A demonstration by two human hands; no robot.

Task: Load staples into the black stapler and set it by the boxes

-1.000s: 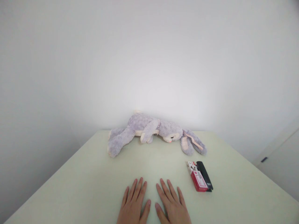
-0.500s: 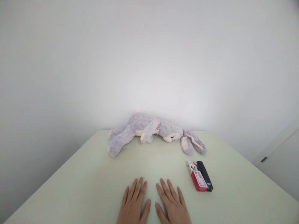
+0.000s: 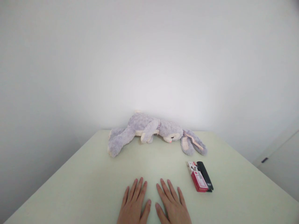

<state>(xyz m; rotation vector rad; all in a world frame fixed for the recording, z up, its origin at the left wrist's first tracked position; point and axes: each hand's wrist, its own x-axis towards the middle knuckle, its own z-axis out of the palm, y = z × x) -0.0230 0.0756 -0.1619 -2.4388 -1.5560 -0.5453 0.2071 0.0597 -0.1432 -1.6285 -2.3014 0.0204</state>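
My left hand [image 3: 134, 203] and my right hand [image 3: 172, 204] lie flat, palms down, side by side at the near edge of a pale green table [image 3: 81, 180]. Fingers are spread and nothing is held. To the right of my right hand lies a red and white box [image 3: 197, 180] with a black bar-shaped object [image 3: 205, 180] touching its right side. At the far edge a grey plush rabbit [image 3: 149, 132] lies on its side, ears pointing right.
A plain white wall [image 3: 149, 62] rises right behind the table. At the far right stands a white cabinet [image 3: 277, 161] with a small dark handle [image 3: 264, 160].
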